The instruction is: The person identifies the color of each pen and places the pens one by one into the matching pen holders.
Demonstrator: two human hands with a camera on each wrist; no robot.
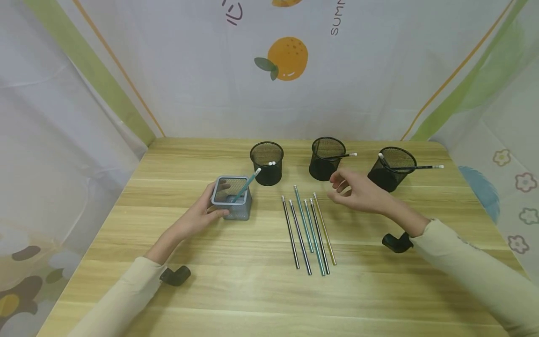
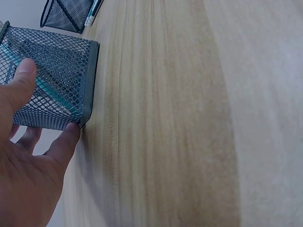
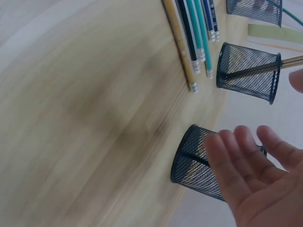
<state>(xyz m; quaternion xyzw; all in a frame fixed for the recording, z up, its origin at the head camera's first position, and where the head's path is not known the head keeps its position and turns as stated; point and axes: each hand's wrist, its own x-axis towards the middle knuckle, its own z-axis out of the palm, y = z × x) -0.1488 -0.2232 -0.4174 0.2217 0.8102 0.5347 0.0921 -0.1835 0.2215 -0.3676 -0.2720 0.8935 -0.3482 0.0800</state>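
My left hand (image 1: 195, 217) holds a grey square mesh pencil holder (image 1: 239, 213) at the left of the table, thumb on the near side and other fingers around the far side. A teal pencil (image 1: 249, 182) leans inside it, eraser end up; the mesh and pencil also show in the left wrist view. My right hand (image 1: 360, 192) is in the air in front of the middle black round mesh cup (image 1: 321, 169), fingers loosely bent, holding nothing. In the right wrist view its fingers partly cover that cup (image 3: 189, 163). One black pencil (image 1: 342, 156) leans in it.
Several pencils lie side by side mid-table: black, teal and one gold pencil (image 1: 325, 229). The left black cup (image 1: 268, 175) holds two pencils. Two black pencils lean in the right black cup (image 1: 384, 179). A white printed curtain (image 1: 202, 93) hangs behind the wooden table (image 1: 210, 290).
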